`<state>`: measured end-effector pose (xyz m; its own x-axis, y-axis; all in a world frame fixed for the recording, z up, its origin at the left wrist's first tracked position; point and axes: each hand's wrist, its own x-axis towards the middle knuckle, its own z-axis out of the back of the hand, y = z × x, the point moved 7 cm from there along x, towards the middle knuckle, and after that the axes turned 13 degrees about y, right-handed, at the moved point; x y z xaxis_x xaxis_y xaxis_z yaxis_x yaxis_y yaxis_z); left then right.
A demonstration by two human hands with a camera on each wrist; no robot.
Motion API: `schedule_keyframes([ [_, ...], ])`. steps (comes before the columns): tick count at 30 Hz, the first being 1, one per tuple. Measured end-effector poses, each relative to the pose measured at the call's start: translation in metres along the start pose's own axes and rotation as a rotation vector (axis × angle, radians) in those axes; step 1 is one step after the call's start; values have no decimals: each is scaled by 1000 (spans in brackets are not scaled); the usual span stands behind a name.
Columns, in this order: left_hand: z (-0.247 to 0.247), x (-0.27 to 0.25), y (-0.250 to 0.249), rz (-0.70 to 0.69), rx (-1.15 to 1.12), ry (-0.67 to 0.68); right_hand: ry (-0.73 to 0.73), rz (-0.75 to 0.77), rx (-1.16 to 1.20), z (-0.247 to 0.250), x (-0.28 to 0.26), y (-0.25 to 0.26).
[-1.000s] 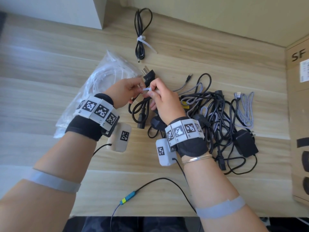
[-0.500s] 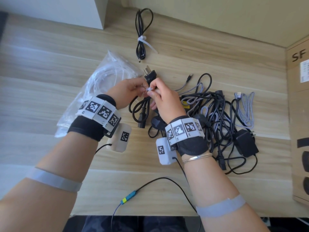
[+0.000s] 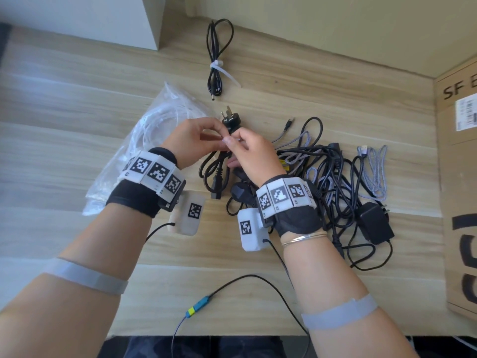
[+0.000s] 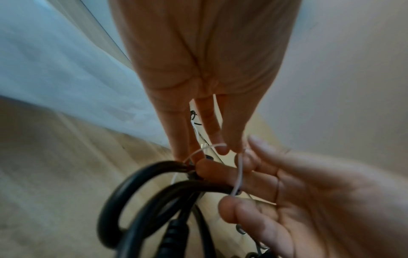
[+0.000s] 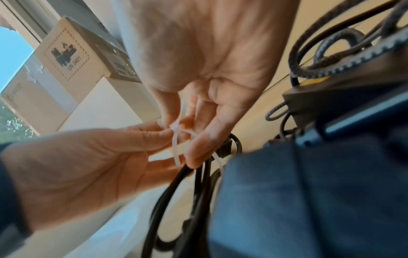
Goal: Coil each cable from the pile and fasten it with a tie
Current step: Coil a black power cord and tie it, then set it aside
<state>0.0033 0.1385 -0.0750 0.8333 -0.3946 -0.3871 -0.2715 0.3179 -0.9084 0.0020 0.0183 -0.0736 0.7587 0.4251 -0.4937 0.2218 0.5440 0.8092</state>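
Observation:
A coiled black power cable [image 3: 215,171] with a three-pin plug [image 3: 229,120] hangs between my hands above the table. A thin white zip tie [image 4: 239,172] loops around its strands [image 5: 176,150]. My left hand [image 3: 196,143] pinches one part of the tie; my right hand [image 3: 251,156] pinches the other part, fingertips almost touching. The pile of tangled cables [image 3: 330,177] lies to the right of my hands. One black cable [image 3: 218,55], coiled and tied with a white tie, lies at the back.
A clear plastic bag of white ties [image 3: 144,151] lies under my left wrist. A black adapter [image 3: 375,226] and a grey braided cable [image 3: 374,171] sit at the pile's right. A cardboard box [image 3: 459,177] stands at the right edge, a white box [image 3: 103,19] at the back left.
My hands have drawn closer together at the tie, and the cable bundle has risen slightly.

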Motion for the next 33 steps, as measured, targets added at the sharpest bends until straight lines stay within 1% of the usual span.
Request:
schedule_keyframes([
  [3, 0, 2, 1, 17, 54, -10, 18, -2, 17, 0, -1, 2],
  [5, 0, 5, 0, 27, 139, -33, 3, -16, -51, 1, 0, 5],
  [8, 0, 10, 1, 29, 220, -52, -81, -21, -189, 10, 0, 8],
  [11, 2, 11, 13, 96, 207, -56, -158, -52, -303, 32, -9, 4],
  [14, 0, 14, 20, 135, 286, -48, -124, -148, -325, 51, -21, -10],
  [16, -5, 15, 19, 132, 318, -31, -40, -202, -352, 52, -26, -12],
  [17, -6, 16, 18, 127, 329, -22, 9, -210, -395, 48, -27, -9],
  [19, -7, 15, 17, 121, 345, -17, 83, -175, -511, 34, -21, 5],
  [21, -8, 14, 15, 111, 370, -18, 123, -148, -592, 18, -11, 18],
  [24, -9, 13, 11, 97, 429, -19, 164, -172, -686, -2, 6, 23],
  [26, -10, 14, 9, 83, 396, -10, 186, -203, -702, -9, 14, 21],
  [28, -11, 14, 10, 80, 377, -8, 209, -238, -655, -12, 16, 18],
  [30, -12, 15, 8, 78, 372, -15, 196, -257, -612, -11, 15, 14],
  [33, -15, 18, 7, 85, 381, 18, 67, -242, -597, -6, 9, 13],
])
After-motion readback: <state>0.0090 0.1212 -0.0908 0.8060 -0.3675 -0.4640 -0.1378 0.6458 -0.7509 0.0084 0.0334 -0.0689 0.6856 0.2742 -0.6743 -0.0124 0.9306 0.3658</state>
